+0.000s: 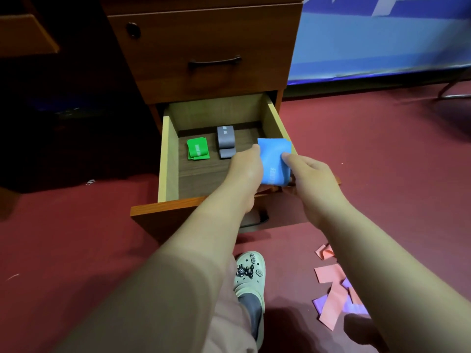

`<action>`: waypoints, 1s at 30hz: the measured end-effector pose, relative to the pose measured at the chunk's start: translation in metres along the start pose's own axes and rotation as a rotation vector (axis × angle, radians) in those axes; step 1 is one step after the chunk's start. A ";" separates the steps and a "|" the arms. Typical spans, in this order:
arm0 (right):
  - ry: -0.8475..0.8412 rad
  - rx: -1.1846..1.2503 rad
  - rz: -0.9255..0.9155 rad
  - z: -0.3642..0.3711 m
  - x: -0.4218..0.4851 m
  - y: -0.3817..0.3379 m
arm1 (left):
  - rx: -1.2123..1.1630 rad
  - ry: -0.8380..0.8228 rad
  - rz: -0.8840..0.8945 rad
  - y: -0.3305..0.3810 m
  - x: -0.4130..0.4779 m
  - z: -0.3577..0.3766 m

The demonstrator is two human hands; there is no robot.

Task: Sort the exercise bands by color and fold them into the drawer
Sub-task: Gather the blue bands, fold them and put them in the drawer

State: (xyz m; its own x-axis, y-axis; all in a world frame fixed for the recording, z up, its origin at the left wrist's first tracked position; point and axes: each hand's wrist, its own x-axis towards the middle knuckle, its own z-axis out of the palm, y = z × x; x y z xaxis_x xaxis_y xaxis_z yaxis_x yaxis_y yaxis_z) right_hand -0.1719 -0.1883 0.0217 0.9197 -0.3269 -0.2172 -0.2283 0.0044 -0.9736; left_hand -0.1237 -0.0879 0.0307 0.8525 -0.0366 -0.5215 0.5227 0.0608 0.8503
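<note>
Forearms (178, 263) are extended, blue band (274, 161) is pinched by left hand (246, 169) and right hand (309, 174), best laid flat beside grey bands (226, 142) in drawer (168, 159).

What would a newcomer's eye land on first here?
The folded blue band, gripped by the left hand and right hand over the open drawer. A green band and grey bands lie inside it; pink and purple bands lie loose on the floor, lower right.
</note>
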 end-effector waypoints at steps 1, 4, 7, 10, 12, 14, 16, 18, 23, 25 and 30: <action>0.011 -0.017 0.002 0.003 0.001 -0.001 | 0.018 0.002 -0.001 0.000 0.001 -0.003; 0.050 -0.106 -0.028 0.009 0.006 -0.004 | 0.036 0.012 -0.009 0.000 0.004 -0.010; 0.010 -0.182 -0.062 0.017 0.014 -0.007 | 0.023 0.043 0.009 0.004 0.006 -0.015; -0.024 -0.217 -0.039 0.029 0.025 -0.016 | -0.048 0.093 0.021 0.016 0.006 -0.025; -0.039 -0.259 -0.027 0.039 0.034 -0.022 | -0.088 0.119 -0.003 0.024 0.008 -0.033; -0.085 -0.319 0.000 0.051 0.047 -0.024 | -0.115 0.124 -0.021 0.031 0.014 -0.043; -0.110 -0.365 0.066 0.063 0.059 -0.024 | -0.083 0.112 -0.046 0.038 0.021 -0.051; -0.124 -0.385 0.115 0.075 0.072 -0.020 | -0.054 0.100 -0.081 0.040 0.032 -0.059; -0.184 -0.347 0.272 0.110 0.099 -0.002 | 0.036 0.168 -0.208 0.029 0.073 -0.087; -0.208 -0.326 0.338 0.124 0.110 0.008 | 0.036 0.178 -0.229 0.024 0.092 -0.097; -0.239 -0.312 0.455 0.148 0.137 0.025 | 0.141 0.225 -0.334 0.014 0.126 -0.115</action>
State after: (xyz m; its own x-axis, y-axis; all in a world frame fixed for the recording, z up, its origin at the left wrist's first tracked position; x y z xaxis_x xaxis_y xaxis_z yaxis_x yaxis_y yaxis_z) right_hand -0.0049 -0.0934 -0.0429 0.7458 -0.1356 -0.6523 -0.6656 -0.1951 -0.7204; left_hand -0.0089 0.0225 -0.0318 0.6233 0.1886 -0.7589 0.7783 -0.0549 0.6255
